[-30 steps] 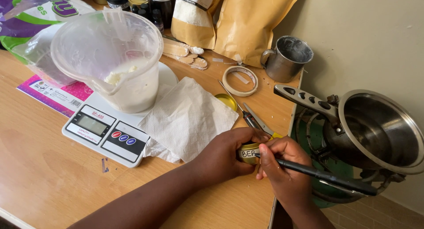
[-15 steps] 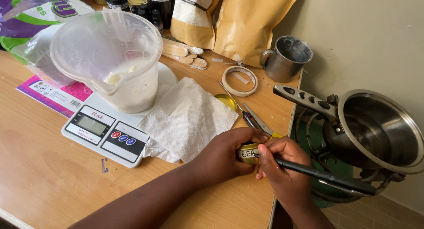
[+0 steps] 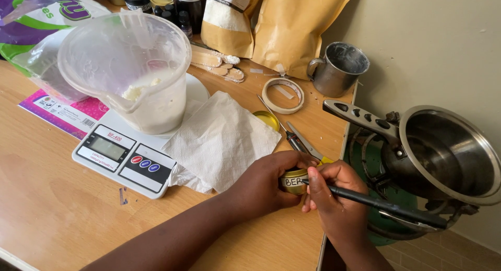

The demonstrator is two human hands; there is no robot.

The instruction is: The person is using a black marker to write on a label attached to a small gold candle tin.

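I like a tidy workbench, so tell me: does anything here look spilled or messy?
Yes. White powder and crumbs lie on the wooden sticks below the brown bags, with specks near the tape roll. The jug on the scale is smeared white inside.

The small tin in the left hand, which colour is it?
The small tin is gold with a white label, seen in the head view.

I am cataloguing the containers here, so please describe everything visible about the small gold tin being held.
The small round gold metal tin lies on its side near the wooden table's edge. A white label with handwriting wraps its wall. The left hand grips it; the right hand puts a black pen to the label.
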